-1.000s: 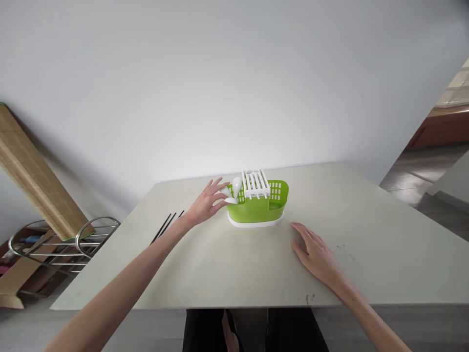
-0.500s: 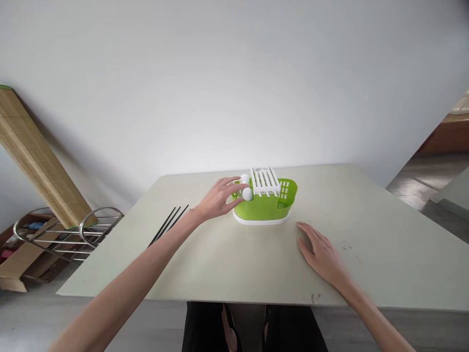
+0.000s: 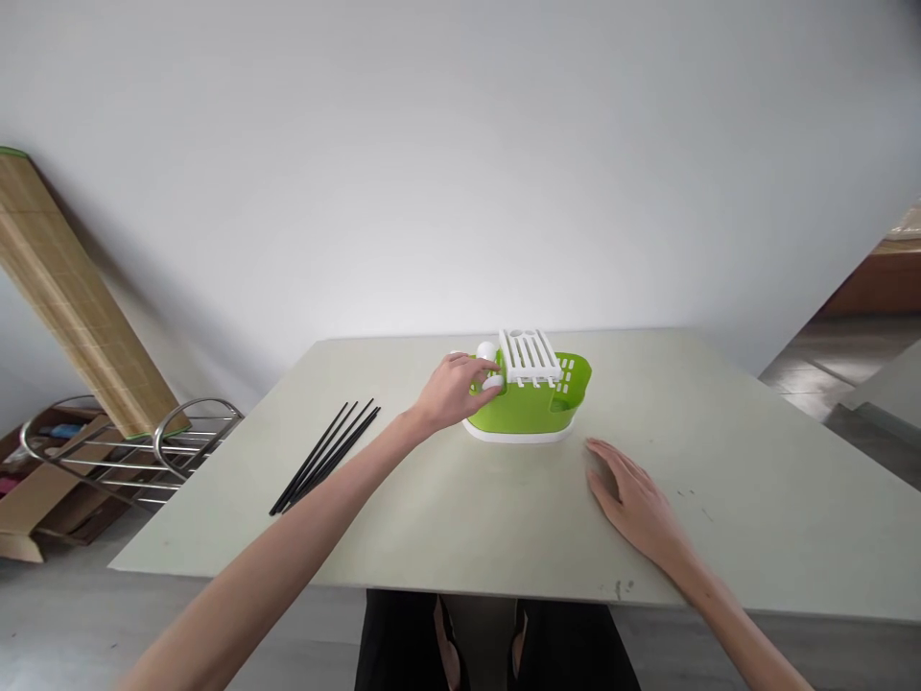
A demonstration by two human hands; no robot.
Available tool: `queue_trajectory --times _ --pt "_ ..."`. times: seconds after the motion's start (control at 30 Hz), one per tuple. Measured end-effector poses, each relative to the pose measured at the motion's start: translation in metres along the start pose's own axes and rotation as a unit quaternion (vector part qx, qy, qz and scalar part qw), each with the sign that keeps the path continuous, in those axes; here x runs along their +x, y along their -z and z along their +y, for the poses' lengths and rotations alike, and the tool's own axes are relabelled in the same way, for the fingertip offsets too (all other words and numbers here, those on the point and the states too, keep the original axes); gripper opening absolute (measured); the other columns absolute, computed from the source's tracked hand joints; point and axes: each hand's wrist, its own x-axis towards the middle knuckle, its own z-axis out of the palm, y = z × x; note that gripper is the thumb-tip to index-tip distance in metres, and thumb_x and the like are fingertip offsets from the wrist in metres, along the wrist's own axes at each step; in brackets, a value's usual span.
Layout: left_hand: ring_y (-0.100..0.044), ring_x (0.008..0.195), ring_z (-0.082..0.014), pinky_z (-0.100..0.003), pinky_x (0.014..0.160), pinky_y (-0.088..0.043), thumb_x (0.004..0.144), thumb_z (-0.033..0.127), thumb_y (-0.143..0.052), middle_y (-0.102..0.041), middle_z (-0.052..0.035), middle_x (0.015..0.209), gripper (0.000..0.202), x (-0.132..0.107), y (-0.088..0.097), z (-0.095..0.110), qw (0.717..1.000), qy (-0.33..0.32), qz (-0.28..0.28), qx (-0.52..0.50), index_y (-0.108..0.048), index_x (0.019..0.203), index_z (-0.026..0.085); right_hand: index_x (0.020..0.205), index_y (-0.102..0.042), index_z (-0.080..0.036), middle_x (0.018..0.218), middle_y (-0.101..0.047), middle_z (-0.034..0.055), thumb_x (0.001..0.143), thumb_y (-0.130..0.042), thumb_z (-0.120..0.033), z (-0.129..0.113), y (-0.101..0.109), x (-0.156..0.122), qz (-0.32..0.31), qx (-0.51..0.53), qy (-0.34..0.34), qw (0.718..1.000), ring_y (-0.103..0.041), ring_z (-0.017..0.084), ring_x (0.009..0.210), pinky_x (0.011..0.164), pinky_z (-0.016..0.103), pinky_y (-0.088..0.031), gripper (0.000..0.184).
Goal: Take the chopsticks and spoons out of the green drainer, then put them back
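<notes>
A green cutlery caddy (image 3: 519, 416) with a white base stands on the table, a white slatted rack (image 3: 533, 357) on top of it. At its left end, two white rounded pieces that look like spoon bowls stick up, their lower parts hidden inside. My left hand (image 3: 456, 388) is closed with thumb and fingertips around the nearer spoon (image 3: 493, 383). The farther spoon (image 3: 486, 350) rises just behind those fingers. My right hand (image 3: 635, 497) rests on the tabletop to the caddy's right, fingers stretched out and thumb apart, holding nothing.
Several black chopsticks (image 3: 327, 456) lie on the table (image 3: 460, 518) left of the caddy, partly behind my left forearm. A white wall backs the table. Beyond its left edge are a metal rack (image 3: 136, 470), a cardboard box (image 3: 43, 494) and a leaning bamboo mat (image 3: 72, 297).
My left hand has shifted slightly right, and its thumb and fingers have closed on the nearer spoon. More of the chopsticks shows now. My right hand stays in place.
</notes>
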Motion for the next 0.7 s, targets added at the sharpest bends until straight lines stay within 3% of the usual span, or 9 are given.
queue_trajectory --times 0.1,0.17,0.33,0.43,0.5,0.57,0.7 --pt "-0.076 0.093 -0.0221 -0.045 0.117 -0.044 0.094 0.035 -0.071 -0.081 -0.0008 0.087 0.023 0.005 0.003 0.005 0.997 0.049 0.047 -0.037 -0.076 0.112 0.022 0.149 -0.051 -0.028 0.157 -0.058 0.0067 0.106 -0.038 -0.048 0.0 0.0 0.0 -0.006 -0.001 -0.002 1.0 -0.054 0.03 0.145 0.12 0.052 -0.045 0.05" --pt "-0.077 0.093 -0.0214 -0.042 0.11 -0.049 0.093 0.038 -0.073 -0.081 -0.001 0.089 0.026 0.006 0.015 0.009 0.986 0.083 0.113 -0.085 -0.076 0.114 0.022 0.149 -0.051 -0.028 0.158 -0.057 0.0067 0.106 -0.038 -0.049 0.001 0.0 -0.001 -0.007 0.0 -0.001 1.0 -0.054 0.03 0.145 0.119 0.052 -0.046 0.05" --pt "-0.075 0.093 -0.0188 -0.032 0.09 -0.057 0.093 0.051 -0.072 -0.079 -0.0049 0.095 0.043 -0.002 0.07 0.016 0.916 0.13 0.297 -0.234 -0.074 0.122 0.021 0.147 -0.052 -0.029 0.156 -0.059 0.0067 0.106 -0.038 -0.049 0.003 -0.001 -0.003 -0.005 -0.002 0.003 1.0 -0.056 0.03 0.143 0.119 0.052 -0.046 0.048" --pt "-0.072 0.094 -0.0185 -0.03 0.085 -0.057 0.093 0.053 -0.071 -0.079 -0.0075 0.105 0.04 -0.022 0.097 0.01 0.887 0.15 0.353 -0.258 -0.078 0.115 0.021 0.146 -0.053 -0.029 0.156 -0.059 0.0062 0.106 -0.038 -0.051 0.004 -0.001 -0.003 -0.011 -0.005 0.0 1.0 -0.056 0.03 0.143 0.118 0.053 -0.047 0.048" --pt "-0.07 0.09 -0.0179 -0.029 0.079 -0.055 0.092 0.051 -0.07 -0.079 -0.0063 0.103 0.035 -0.042 0.107 -0.001 0.893 0.179 0.345 -0.226 -0.08 0.108 0.022 0.146 -0.053 -0.029 0.156 -0.059 0.0062 0.106 -0.037 -0.051 0.005 0.0 -0.004 -0.014 -0.008 -0.001 1.0 -0.055 0.031 0.143 0.118 0.054 -0.046 0.049" --pt "-0.067 0.076 -0.0165 -0.028 0.069 -0.051 0.092 0.049 -0.068 -0.078 -0.0034 0.087 0.032 -0.065 0.11 -0.016 0.916 0.226 0.288 -0.162 -0.081 0.104 0.022 0.146 -0.053 -0.028 0.156 -0.059 0.0065 0.105 -0.037 -0.052 0.006 0.001 -0.005 -0.019 -0.009 0.0 1.0 -0.055 0.031 0.143 0.118 0.054 -0.046 0.05" --pt "-0.062 0.064 -0.0161 -0.029 0.066 -0.046 0.092 0.041 -0.061 -0.072 -0.0005 0.07 0.029 -0.111 0.102 -0.049 0.958 0.278 0.074 -0.006 -0.082 0.099 0.022 0.145 -0.053 -0.029 0.157 -0.059 0.0054 0.105 -0.037 -0.055 0.009 0.002 -0.007 -0.028 -0.019 -0.002 0.999 -0.056 0.032 0.143 0.117 0.054 -0.047 0.051"
